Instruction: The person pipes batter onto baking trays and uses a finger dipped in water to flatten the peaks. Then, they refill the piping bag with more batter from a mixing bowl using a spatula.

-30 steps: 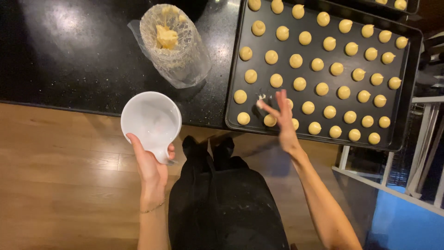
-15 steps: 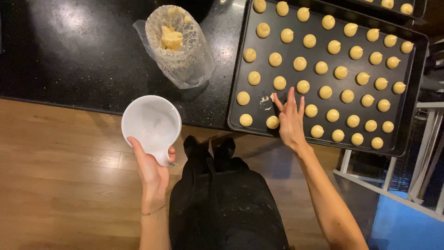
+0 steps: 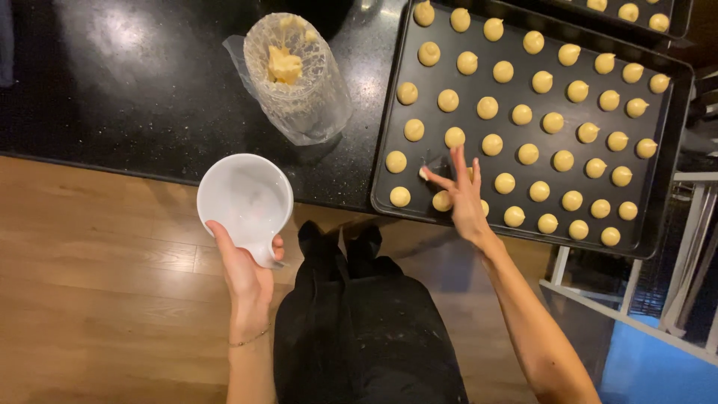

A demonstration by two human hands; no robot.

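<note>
Left hand [image 3: 250,280] is gripping the white bowl [image 3: 244,200] by its handle; right hand [image 3: 465,196], fingers spread, is touching soft, easily dented dough mounds [image 3: 423,173].

Head camera — steeply downward, near

Left hand [image 3: 250,273] raised palm-up from a bent forearm, fingers and thumb curled in a closed grasp. Right arm extended forward and leftward, right hand [image 3: 464,196] palm-down, fingers spread and nearly straight, index finger stretched furthest left, nothing gripped.
</note>
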